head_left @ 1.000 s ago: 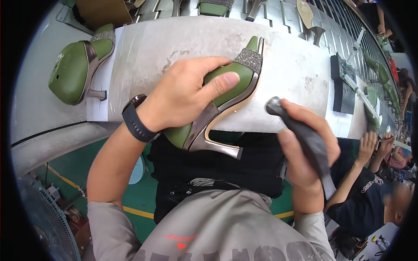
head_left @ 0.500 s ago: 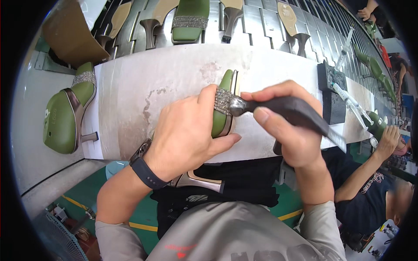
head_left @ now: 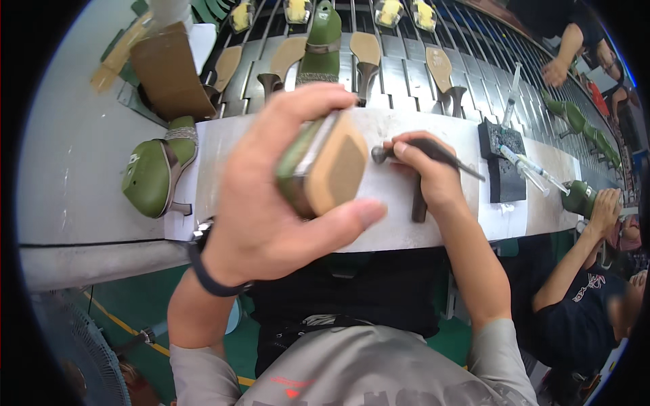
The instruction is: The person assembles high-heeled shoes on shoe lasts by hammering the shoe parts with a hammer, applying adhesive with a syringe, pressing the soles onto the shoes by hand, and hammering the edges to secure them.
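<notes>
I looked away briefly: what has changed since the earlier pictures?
The left hand lifted the green shoe toward the camera, turning its tan sole into view. The right hand moved the hammer away from it, over the bench. Both hands kept their grip; the left-side shoe stayed put.

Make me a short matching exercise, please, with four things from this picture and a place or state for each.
Column one
1. Left hand
2. Right hand
3. Black block
4. Brown cardboard

Column two
A. Holding a dark hammer
B. In the upper left of the view
C. Gripping a green shoe, tan sole showing
D. Has syringes on or in it

Pairs: 1-C; 2-A; 3-D; 4-B
</notes>
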`<state>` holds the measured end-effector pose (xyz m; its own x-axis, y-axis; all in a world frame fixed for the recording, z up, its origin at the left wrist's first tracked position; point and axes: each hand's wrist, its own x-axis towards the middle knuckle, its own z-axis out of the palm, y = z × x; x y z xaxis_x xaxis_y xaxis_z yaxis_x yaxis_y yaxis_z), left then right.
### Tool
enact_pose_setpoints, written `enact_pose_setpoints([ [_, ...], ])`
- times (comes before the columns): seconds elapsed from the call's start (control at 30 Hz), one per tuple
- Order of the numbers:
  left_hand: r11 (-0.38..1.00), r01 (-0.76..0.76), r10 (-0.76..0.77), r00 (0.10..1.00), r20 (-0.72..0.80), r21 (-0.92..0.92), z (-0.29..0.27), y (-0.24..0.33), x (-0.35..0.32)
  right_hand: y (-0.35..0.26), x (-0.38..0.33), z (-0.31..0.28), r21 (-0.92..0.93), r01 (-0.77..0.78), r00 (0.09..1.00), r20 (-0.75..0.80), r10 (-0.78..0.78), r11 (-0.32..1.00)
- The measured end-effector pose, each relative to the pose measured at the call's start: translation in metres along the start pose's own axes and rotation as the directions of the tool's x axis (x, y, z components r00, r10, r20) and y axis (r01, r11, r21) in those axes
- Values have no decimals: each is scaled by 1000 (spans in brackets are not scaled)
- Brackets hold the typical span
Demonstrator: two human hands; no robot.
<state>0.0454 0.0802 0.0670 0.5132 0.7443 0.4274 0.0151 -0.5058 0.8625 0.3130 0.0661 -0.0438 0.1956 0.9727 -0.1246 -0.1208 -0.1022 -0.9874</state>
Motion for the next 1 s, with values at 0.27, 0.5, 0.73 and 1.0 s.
enact_pose_setpoints([
  [0.27, 996, 48, -46, 999, -27, 71, 44, 13, -18, -99, -134, 22, 12, 686, 724, 84, -684, 728],
  [0.5, 970, -115, 140, 984, -108, 214, 60, 9, -35, -150, -128, 20, -245, 585, 752, 520, -405, 773],
  [0.73, 914, -271, 333, 926, -179, 301, 72, 7, -62, -159, -128, 33, -105, 162, 949, 289, -126, 981],
  [1.0, 702, -191, 432, 880, -197, 686, 79, -79, -141, -39, -156, 33, -110, 260, 903, 379, -201, 959],
])
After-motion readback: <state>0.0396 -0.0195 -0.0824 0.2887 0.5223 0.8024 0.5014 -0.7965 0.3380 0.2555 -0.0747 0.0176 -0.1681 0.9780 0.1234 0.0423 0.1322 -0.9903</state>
